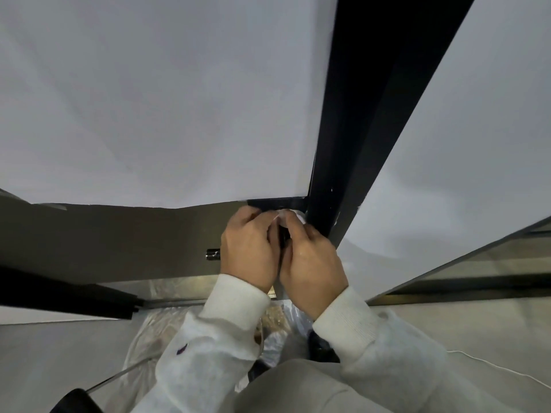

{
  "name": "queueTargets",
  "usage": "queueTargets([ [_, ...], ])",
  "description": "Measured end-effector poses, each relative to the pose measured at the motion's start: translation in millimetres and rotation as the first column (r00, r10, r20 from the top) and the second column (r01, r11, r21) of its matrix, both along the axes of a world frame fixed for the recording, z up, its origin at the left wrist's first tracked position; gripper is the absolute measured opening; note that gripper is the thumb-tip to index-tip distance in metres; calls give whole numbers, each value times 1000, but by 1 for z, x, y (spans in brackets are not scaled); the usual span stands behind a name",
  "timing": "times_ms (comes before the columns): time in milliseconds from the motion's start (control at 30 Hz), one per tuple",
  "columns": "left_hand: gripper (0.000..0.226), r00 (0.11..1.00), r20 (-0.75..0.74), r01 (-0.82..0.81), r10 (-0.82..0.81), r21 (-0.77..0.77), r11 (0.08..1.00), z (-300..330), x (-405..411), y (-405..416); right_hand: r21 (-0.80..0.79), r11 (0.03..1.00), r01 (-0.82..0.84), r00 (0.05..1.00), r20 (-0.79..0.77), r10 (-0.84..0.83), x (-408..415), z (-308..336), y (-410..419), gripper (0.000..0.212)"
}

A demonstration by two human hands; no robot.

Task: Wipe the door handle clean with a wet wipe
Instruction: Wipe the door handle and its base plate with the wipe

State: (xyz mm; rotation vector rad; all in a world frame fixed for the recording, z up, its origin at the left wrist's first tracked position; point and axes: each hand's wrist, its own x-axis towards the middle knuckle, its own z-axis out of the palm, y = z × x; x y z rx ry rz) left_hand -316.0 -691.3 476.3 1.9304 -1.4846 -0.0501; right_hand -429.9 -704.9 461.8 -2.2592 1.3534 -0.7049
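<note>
Bottom of frame: our white sleeves (226, 338) and light trousers (298, 389), with a clear plastic bag (155, 332) on the floor below them, lower centre. A thin white cable (489, 363) lies on the floor at lower right.

Centre: both hands side by side, touching at the thumbs. Left hand (249, 248) has its fingers curled round the handle (213, 254); only the handle's chrome end pokes out just left of the knuckles. Right hand (313, 260) has its fingers curled too, pinching the wipe (286, 216), which shows as a white crumple at the fingertips, just above centre. We see the wipe pressed against a dark part between the two hands, but we can't tell if that's the handle shaft or the lock plate.

Behind: brown door (104, 236) across the left middle, black frame (343, 114) running from centre to top right, white wall (149, 99) filling the upper left and more wall at right.
</note>
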Motion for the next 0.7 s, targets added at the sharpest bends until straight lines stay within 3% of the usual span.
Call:
queueTargets([
  [167,26,998,69,-19,11,114,993,-3,4,-1,-15,1000,11,999,-36,-11,1,4,1,48],
  [267,23,996,81,-37,21,196,980,-4,11,-2,-23,1000,-5,986,-165,1,6,6,2,53],
  [400,21,996,25,-86,82,337,937,-2,15,-1,-147,989,17,945,-321,-64,20,10,8,54],
  [500,21,997,41,-68,58,310,948,-3,17,1,-169,986,13,937,-343,-71,21,9,9,58],
  [700,17,999,-34,-16,17,25,1000,-12,9,0,-176,984,5,953,-297,-57,16,2,11,50],
])
